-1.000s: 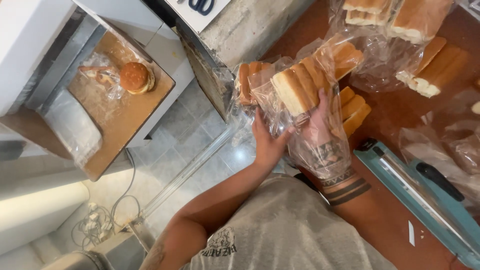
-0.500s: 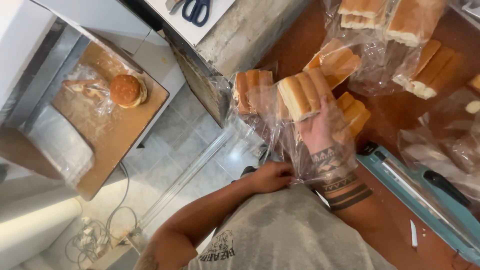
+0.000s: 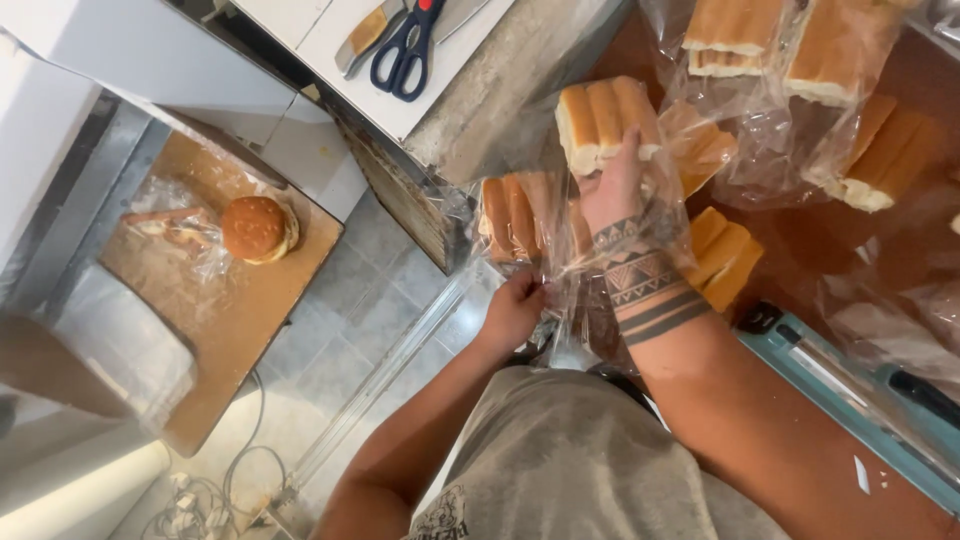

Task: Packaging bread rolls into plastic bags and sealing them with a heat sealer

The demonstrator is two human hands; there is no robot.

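Change: we see our left hand [image 3: 515,310] has dropped from the buns to the bag's lower edge, while the right hand [image 3: 615,185] has lifted its buns higher.
Right fingers: we have them inside the clear plastic bag [image 3: 570,260], clamped on a row of long bread rolls [image 3: 605,115].
Left fingers: closed together, pinching the bag's open edge.
Rolls: held above the brown tabletop [image 3: 830,240]; a second row of rolls [image 3: 520,215] sits lower in the same bag, between our two hands.
Around us: more bagged rolls [image 3: 790,50] lie beyond, a teal sealer [image 3: 850,385] to the right, scissors [image 3: 410,45] on a white surface, a round bun [image 3: 255,228] on a wooden board [image 3: 240,320].
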